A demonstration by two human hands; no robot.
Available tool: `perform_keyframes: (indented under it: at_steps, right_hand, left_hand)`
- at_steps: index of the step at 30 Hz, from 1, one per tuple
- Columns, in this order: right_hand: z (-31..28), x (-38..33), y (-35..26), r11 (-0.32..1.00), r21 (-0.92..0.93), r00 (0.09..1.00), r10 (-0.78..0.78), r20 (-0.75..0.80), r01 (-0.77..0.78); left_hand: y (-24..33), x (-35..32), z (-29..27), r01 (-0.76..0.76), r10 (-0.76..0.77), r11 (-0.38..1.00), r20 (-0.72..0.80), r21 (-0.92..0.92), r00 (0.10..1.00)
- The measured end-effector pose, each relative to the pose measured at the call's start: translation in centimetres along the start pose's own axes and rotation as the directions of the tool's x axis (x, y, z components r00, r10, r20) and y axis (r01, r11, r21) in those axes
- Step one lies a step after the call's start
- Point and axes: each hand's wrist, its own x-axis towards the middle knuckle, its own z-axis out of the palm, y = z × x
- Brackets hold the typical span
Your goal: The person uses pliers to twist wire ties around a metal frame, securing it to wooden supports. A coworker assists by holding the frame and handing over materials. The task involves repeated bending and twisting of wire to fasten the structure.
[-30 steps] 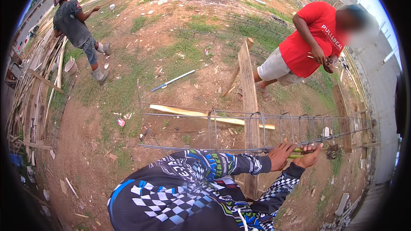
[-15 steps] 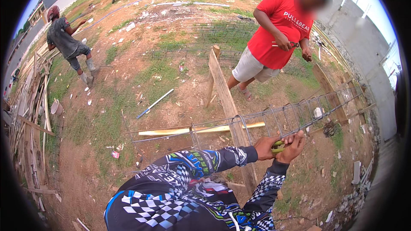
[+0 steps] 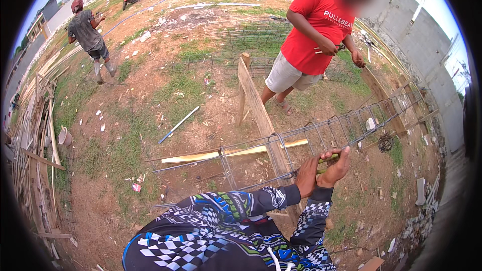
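Green-handled pliers (image 3: 329, 157) are in my right hand (image 3: 335, 168), which is closed round the handles; their jaws are hidden. My left hand (image 3: 307, 176) is right beside it, fingers bent together at the lower bar of a long steel rebar cage (image 3: 315, 133). What those fingers hold, if anything, is hidden. Square stirrups are spaced along the cage's bars, which stretch from the lower left to the far right. A wooden plank (image 3: 260, 101) on edge crosses beneath the cage, left of my hands.
A co-worker in a red shirt (image 3: 316, 25) stands beyond the cage, holding a tool. Another person (image 3: 89, 35) is far left. A second board (image 3: 382, 101) supports the cage's far end. A blue-and-white rod (image 3: 178, 125), bucket (image 3: 65, 136) and timber pile (image 3: 37, 135) lie around.
My hands have come closer together, and the pliers' handles have turned and are more covered by my fingers. The person at far left has walked farther off. The view has shifted slightly.
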Motion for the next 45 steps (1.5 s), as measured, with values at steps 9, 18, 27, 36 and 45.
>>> perform_keyframes:
  at_steps: [9, 18, 27, 36, 45]
  right_hand:
    - [-2.3, 0.5, -2.0, 0.990, -0.124, 0.845, 0.127, 0.520, -0.072]
    - [-1.3, -0.3, 1.5, 0.991, -0.053, 0.989, -0.126, -0.080, 0.122]
    - [-1.8, 2.2, -0.1, 0.970, -0.148, 0.897, 0.233, 0.376, -0.190]
    - [-1.7, -1.3, 2.4, 0.997, -0.005, 0.977, -0.072, 0.199, 0.075]
    - [-3.2, 1.0, -0.5, 0.959, 0.192, 0.957, 0.240, -0.166, -0.207]
  left_hand:
    - [-3.6, 5.0, -1.7, 0.436, 0.070, 0.803, 0.790, -0.407, 0.609]
    - [-0.6, 0.2, 0.2, -0.265, 0.279, 0.958, -0.147, 0.112, 0.949]
    - [-4.3, 6.3, -1.5, 0.431, -0.045, 0.836, 0.740, -0.339, 0.671]
    - [-4.5, 2.3, -0.8, 0.339, -0.149, 0.831, 0.411, -0.442, 0.900]
    - [-2.0, 3.1, -1.7, 0.547, -0.049, 0.664, 0.700, -0.510, 0.712]
